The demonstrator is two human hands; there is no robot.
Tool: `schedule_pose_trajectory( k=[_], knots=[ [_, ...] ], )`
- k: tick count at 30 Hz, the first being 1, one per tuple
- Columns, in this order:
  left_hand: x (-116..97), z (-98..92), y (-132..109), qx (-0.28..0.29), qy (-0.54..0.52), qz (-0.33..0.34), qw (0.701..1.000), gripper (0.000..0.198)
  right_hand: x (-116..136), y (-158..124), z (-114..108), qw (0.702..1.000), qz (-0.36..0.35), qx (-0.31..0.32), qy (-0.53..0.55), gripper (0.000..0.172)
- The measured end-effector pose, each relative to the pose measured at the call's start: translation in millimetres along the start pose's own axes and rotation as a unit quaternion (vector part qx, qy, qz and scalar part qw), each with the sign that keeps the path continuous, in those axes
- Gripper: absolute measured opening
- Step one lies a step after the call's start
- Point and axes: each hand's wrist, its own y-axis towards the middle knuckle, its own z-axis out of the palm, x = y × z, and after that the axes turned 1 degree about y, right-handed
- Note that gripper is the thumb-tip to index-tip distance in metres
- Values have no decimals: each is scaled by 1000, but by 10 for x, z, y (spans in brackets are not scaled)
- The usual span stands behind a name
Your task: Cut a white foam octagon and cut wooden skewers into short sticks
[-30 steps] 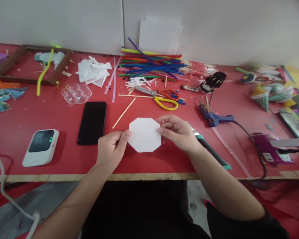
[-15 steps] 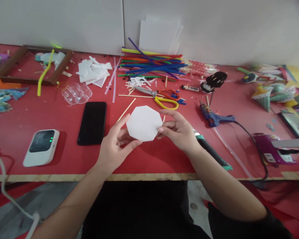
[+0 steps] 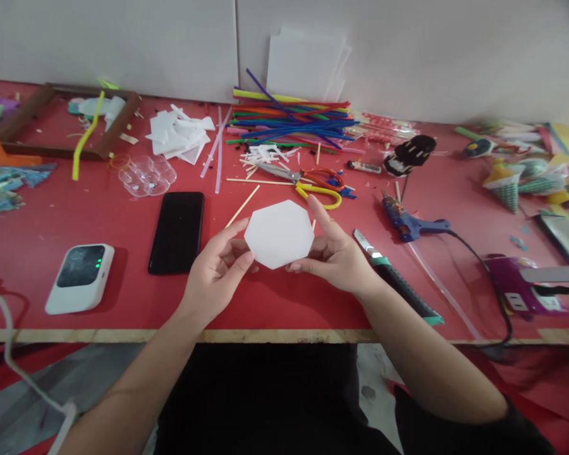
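A white many-sided piece of paper or card (image 3: 279,234) is held up above the red table (image 3: 275,309), between my two hands. My left hand (image 3: 220,265) grips its left edge, thumb in front and fingers partly hidden behind. At the right edge, my right hand (image 3: 336,256) pinches it with the thumb at the lower corner; the index finger points up, off the sheet. Scissors (image 3: 313,183) with red and yellow handles lie just beyond the card. A green and black utility knife (image 3: 398,278) with its blade out rests right of my right hand.
A phone (image 3: 176,232) and a white device (image 3: 80,278) lie at the left. Colourful pipe cleaners (image 3: 289,120), paper scraps (image 3: 177,134) and a clear plastic tray (image 3: 146,175) are behind. A glue gun (image 3: 410,221) with its cable and a purple power strip (image 3: 526,284) sit at the right.
The white card has been turned a little between my hands. My right thumb has slid to the lower edge, and my right index finger has lifted off the card.
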Motion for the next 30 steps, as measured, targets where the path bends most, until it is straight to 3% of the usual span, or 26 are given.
schedule_pose_trajectory(
  k=[8,15,18,24,26,30],
  knots=[
    [5,3,-13,-16,17,1,1000,42,32,-3,3,999,33,16,-8,108],
    [51,-7,-34,-40,49,17,998,45,64,-29,-13,998,-4,59,-21,108],
    [60,-6,-29,-56,69,19,996,46,51,-16,-36,996,-23,80,-15,100],
    [111,-38,-23,-56,99,30,993,44,8,20,-64,999,-14,36,6,86],
    [110,-64,-24,-34,67,19,997,46,9,20,-70,999,-10,32,9,81],
    [18,-87,-23,69,-47,-7,996,63,36,8,-104,999,-11,21,40,75]
  ],
)
